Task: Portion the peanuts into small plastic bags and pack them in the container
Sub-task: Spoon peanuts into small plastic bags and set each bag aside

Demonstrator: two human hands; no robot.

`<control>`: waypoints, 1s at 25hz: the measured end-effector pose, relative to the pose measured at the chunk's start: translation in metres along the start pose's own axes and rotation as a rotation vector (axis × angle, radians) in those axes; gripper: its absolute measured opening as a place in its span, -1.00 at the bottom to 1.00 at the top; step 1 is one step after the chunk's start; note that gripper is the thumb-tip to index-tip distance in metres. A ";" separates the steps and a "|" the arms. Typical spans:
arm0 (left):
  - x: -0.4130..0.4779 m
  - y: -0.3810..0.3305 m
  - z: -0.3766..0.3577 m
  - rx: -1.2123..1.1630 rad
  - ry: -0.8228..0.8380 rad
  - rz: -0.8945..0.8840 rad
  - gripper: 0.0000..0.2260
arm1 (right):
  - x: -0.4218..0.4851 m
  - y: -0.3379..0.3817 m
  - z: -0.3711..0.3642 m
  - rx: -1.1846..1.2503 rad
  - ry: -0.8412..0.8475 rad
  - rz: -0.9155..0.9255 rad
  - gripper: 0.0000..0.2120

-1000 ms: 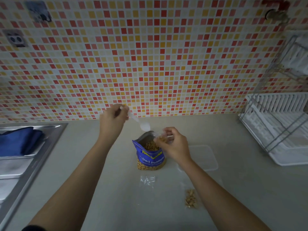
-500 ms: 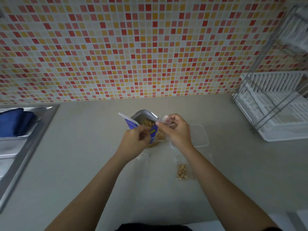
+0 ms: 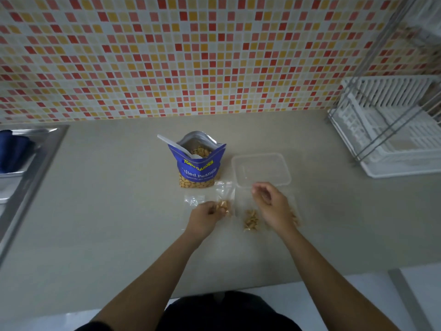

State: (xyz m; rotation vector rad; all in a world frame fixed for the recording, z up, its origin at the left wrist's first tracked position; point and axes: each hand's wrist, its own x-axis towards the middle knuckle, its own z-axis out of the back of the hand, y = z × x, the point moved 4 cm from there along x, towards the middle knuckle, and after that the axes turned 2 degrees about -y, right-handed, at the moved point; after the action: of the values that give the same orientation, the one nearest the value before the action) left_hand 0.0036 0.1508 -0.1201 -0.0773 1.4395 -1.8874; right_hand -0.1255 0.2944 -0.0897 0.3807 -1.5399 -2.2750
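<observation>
While the left hand pinches a filled small bag in its grip on the bench, portioning looks mid-run: peanut pouch at twelve o'clock, container at one o'clock with nothing visibly packed. Next, I'd say, seal it and drop it in. The right hand curls over another portion, its grip impossible to read, bag edges barely visible.

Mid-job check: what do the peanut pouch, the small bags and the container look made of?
Peanut pouch: glossy printed plastic film, silvery foil-like lining at its open mouth. Small bag in the left hand: thin clear plastic film, crinkled, with glints. Container: clear, stiffer plastic, probably; counter shows through, moulded rim.
</observation>
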 end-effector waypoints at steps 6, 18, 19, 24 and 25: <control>-0.001 0.011 -0.028 0.353 -0.001 -0.059 -0.75 | -0.031 -0.055 -0.017 -0.683 0.197 0.324 -0.60; 0.001 0.021 -0.043 0.666 -0.006 -0.439 -0.67 | -0.032 -0.065 -0.031 -0.931 0.313 0.398 -0.54; 0.001 0.020 -0.043 0.661 -0.035 -0.466 -0.67 | -0.032 -0.064 -0.030 -0.889 0.309 0.412 -0.54; 0.006 0.030 0.014 0.574 -0.252 -0.474 -0.70 | -0.023 -0.036 -0.046 -0.808 0.209 0.573 -0.65; 0.011 0.036 0.029 0.584 -0.274 -0.460 -0.70 | -0.021 -0.028 -0.056 -0.776 0.226 0.606 -0.65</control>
State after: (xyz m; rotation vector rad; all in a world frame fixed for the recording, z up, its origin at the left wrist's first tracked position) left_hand 0.0276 0.1177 -0.1443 -0.3946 0.6822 -2.4862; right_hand -0.0880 0.2667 -0.1359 -0.0506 -0.4765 -2.0301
